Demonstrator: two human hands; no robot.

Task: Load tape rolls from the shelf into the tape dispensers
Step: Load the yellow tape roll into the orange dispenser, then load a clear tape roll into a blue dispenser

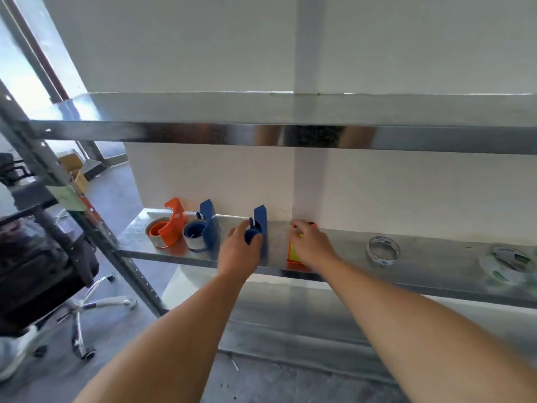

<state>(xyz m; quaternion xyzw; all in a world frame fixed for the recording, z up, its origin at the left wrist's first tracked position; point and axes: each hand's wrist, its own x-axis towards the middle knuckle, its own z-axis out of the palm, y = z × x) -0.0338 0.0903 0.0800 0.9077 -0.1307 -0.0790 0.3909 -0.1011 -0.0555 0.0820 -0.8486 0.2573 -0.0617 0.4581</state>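
Note:
On the metal shelf [436, 254] my left hand [239, 250] grips an empty blue tape dispenser [259, 225] by its round handle. My right hand [312, 245] lies curled over an orange dispenser [294, 254] with a yellow part, hiding most of it. Further left stand an orange dispenser [173, 228] on a brown tape roll [154, 232] and a blue dispenser [209, 228] on a grey-white roll [193, 238]. Two loose clear tape rolls lie to the right: one [383, 251] in the middle, one [508, 264] at the far right.
An upper shelf [290, 123] runs across above the hands. The rack's grey upright post [87, 216] slants down at the left, with a green note on it. A black office chair [43, 271] stands on the floor at the lower left.

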